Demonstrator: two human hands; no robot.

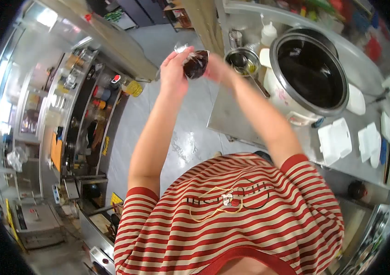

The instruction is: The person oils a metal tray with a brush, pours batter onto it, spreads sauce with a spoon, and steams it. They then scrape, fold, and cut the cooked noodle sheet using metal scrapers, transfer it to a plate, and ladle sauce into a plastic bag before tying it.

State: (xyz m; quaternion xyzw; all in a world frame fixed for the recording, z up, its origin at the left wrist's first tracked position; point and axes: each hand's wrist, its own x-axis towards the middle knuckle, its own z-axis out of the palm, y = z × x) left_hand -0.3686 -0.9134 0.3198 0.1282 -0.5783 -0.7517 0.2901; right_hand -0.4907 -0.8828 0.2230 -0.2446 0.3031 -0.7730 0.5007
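My left hand [175,68] is closed around a small clear plastic bag with dark brown contents [196,64], held up over the floor ahead of me. The bag's loose clear top sticks out above my fingers. My right hand [219,69] is at the bag's right side, smeared by motion, so its fingers and any grip on the bag cannot be made out. To the right of that hand, a metal bowl [243,62] with a ladle-like dark shape in it stands on the steel counter.
A large white cooker [281,94] holding dark liquid stands on the steel counter [236,110], with a white squeeze bottle [269,34] behind it. Open white foam boxes [335,141] lie nearer me. Shelves on the left carry several jars and an oil bottle [132,88].
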